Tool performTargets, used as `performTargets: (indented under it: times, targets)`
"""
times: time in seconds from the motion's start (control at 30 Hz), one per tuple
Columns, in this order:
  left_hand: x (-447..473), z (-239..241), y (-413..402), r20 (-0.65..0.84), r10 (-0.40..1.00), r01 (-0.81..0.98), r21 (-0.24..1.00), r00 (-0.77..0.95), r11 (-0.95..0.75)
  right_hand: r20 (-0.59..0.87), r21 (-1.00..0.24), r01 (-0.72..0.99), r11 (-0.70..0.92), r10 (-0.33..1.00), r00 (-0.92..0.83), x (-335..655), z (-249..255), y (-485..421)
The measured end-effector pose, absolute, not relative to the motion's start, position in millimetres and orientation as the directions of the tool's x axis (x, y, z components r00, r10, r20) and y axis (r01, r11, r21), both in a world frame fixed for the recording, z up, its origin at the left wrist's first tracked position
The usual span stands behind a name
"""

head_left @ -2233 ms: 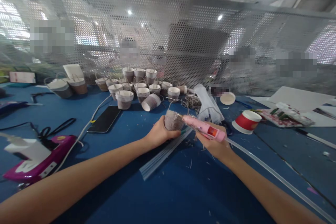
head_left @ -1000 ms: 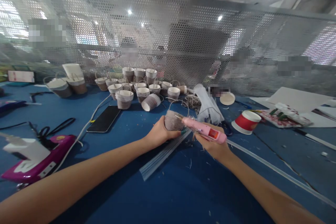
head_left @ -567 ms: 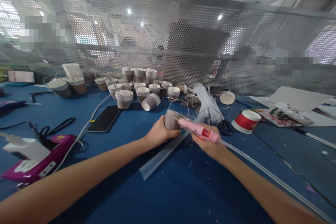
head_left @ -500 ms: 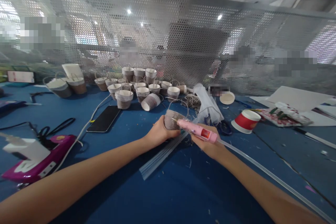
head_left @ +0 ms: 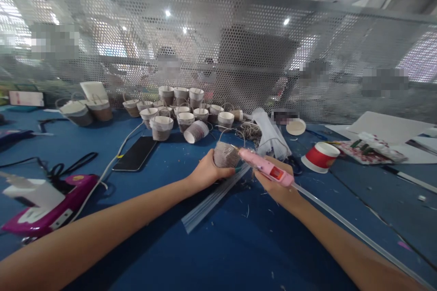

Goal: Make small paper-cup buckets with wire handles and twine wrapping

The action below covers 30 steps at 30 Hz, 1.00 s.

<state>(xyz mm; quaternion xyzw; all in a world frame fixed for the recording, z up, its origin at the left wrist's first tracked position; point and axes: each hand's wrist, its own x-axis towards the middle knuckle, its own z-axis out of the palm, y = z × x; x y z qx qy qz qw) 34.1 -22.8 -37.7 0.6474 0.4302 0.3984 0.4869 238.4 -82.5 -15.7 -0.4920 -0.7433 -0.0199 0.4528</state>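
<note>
My left hand (head_left: 206,173) is closed round a small twine-wrapped cup (head_left: 226,155) with a thin loop handle, held just above the blue table (head_left: 239,245). My right hand (head_left: 278,188) grips a pink glue gun (head_left: 268,168) whose nozzle touches the cup's upper right side. A clear glue stick (head_left: 344,223) trails from the back of the gun to the lower right. A bundle of clear glue sticks (head_left: 213,198) lies on the table under my hands.
Several finished small cups (head_left: 177,113) stand behind, by a perforated metal screen (head_left: 218,54). A black phone (head_left: 135,153) with a white cable lies left of centre. A magenta glue gun (head_left: 48,211) sits far left, a red paper cup (head_left: 319,157) to the right.
The glue gun's nozzle slid left across the cup about half a second ago, then drew back to the cup's right side. My left hand has kept the cup in place.
</note>
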Motion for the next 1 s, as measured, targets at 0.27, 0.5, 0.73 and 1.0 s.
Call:
performTargets:
  times: [0.27,0.5,0.73,1.0]
  targets:
    - [36,-34,-26,0.074,0.945,0.112,0.987,0.319,-0.116,0.745,-0.299,0.783,0.545,0.646,-0.166,244,-22,-77]
    - [36,-28,-28,0.031,0.939,0.123,0.989,0.343,-0.078,0.68,-0.301,0.733,0.61,0.676,-0.283,247,-29,-74]
    - [36,-29,-28,0.036,0.939,0.127,0.988,0.342,-0.084,0.732,-0.327,0.752,0.572,0.657,-0.181,239,-18,-83]
    - [37,-29,-29,0.058,0.943,0.155,0.981,0.326,-0.114,0.677,-0.361,0.779,0.513,0.718,-0.16,237,-26,-74]
